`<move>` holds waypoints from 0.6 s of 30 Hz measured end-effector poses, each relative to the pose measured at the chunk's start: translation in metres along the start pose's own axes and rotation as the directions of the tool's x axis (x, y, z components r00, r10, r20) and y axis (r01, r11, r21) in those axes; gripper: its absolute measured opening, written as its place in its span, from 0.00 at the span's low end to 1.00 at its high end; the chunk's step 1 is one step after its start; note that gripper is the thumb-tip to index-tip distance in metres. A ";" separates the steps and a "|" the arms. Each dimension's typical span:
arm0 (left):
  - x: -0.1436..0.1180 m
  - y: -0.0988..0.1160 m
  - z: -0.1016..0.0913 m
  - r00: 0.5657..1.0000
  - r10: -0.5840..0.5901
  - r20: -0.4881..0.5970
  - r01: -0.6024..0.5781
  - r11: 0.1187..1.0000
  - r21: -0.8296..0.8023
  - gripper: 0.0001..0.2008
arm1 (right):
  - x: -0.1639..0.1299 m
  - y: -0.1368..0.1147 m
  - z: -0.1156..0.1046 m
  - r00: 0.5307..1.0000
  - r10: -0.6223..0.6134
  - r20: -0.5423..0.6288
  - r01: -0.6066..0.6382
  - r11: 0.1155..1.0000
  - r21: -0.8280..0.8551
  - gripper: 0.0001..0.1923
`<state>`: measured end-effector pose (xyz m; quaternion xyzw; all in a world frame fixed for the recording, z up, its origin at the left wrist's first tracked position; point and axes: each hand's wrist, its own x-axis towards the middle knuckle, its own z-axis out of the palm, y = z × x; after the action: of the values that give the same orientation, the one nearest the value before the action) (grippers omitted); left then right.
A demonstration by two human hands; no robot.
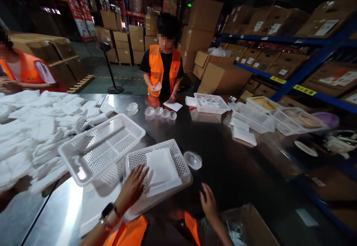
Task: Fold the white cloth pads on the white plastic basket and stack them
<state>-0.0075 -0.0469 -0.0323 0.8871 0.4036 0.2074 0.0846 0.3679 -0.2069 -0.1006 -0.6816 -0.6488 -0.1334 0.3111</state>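
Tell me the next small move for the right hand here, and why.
Probably reach forward for the clear lid. The right hand hovers empty over the table, the lid lies just beyond it beside the basket, and the left hand already presses the folded white cloth inside.

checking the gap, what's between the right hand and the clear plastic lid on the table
Head view: only bare dark tabletop lies between the right hand and the clear plastic lid; the white basket sits left.
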 end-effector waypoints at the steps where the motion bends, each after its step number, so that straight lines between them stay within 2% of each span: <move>1: 0.005 0.000 0.004 0.996 0.081 0.022 -0.082 0.995 0.050 0.31 | 0.024 -0.007 0.010 0.987 -0.159 0.019 0.159 0.987 -0.005 0.21; 2: 0.010 0.001 0.009 0.986 0.154 0.061 -0.159 0.984 0.082 0.33 | 0.049 -0.016 0.021 0.944 -0.324 0.064 0.325 0.946 0.002 0.22; 3: 0.016 0.003 0.014 0.971 0.215 0.107 -0.226 0.969 0.100 0.34 | 0.075 -0.024 0.030 0.871 -0.470 0.139 0.471 0.882 0.027 0.23; 5: 0.028 0.005 0.023 0.933 0.307 0.189 -0.330 0.938 0.108 0.33 | 0.123 -0.039 0.046 0.686 -0.675 0.271 0.667 0.732 0.138 0.26; 7: 0.039 0.004 0.030 0.906 0.355 0.231 -0.387 0.916 0.106 0.31 | 0.158 -0.050 0.055 0.493 -0.782 0.381 0.744 0.606 0.281 0.26; 9: 0.046 0.002 0.033 0.882 0.391 0.262 -0.426 0.900 0.091 0.29 | 0.177 -0.054 0.060 0.368 -0.826 0.427 0.749 0.536 0.389 0.23; 10: 0.049 0.001 0.033 0.867 0.409 0.284 -0.446 0.892 0.076 0.28 | 0.181 -0.053 0.062 0.339 -0.837 0.430 0.740 0.519 0.427 0.22; 11: 0.052 -0.001 0.033 0.849 0.426 0.313 -0.464 0.884 0.055 0.27 | 0.182 -0.051 0.063 0.330 -0.840 0.430 0.724 0.517 0.455 0.22; 15: 0.060 -0.005 0.033 0.799 0.442 0.408 -0.467 0.883 -0.041 0.26 | 0.173 -0.042 0.070 0.321 -0.797 0.512 0.598 0.590 0.542 0.26; 17: 0.060 -0.007 0.034 0.792 0.442 0.421 -0.444 0.891 -0.101 0.26 | 0.165 -0.040 0.072 0.355 -0.742 0.569 0.488 0.666 0.564 0.27; 18: 0.059 -0.008 0.035 0.798 0.443 0.409 -0.430 0.893 -0.128 0.26 | 0.161 -0.040 0.072 0.408 -0.707 0.578 0.414 0.708 0.572 0.25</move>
<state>0.0371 0.0032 -0.0481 0.9782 0.1567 0.0275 0.1337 0.3328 -0.0359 -0.0522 -0.3411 -0.9201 0.1850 0.0525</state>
